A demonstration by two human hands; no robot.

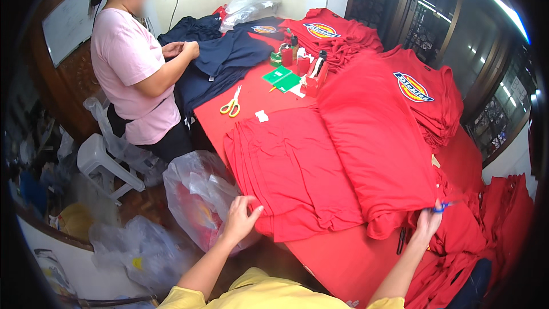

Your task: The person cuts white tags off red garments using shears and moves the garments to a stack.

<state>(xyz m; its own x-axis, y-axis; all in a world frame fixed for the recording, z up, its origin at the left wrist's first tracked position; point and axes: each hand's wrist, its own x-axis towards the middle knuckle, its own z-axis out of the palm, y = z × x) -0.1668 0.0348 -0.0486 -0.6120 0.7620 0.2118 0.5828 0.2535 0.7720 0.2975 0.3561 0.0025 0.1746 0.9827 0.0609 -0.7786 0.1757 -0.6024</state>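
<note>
Two red garment stacks lie side by side on the red-topped table. The flatter red garment (pixel 289 171) has a white tag at its far edge. Beside it, a thicker pile of red cloth (pixel 374 143) rises higher. My left hand (pixel 241 220) is at the near left edge of the flatter garment, its thumb and fingers apart, with nothing in them. At the near right corner of the thicker pile is my right hand (pixel 428 224), closed on a small blue tool (pixel 441 208) with a thin tip. Whether these fingers also pinch the cloth is hidden.
Yellow-handled scissors (pixel 231 105), a green pad (pixel 280 78) and a red organizer (pixel 314 77) lie farther back. Red printed shirts (pixel 426 88) are stacked right. A co-worker in pink (pixel 128 68) handles navy garments (pixel 220 60). A plastic bag (pixel 200 194) and white stool (pixel 106 157) stand left.
</note>
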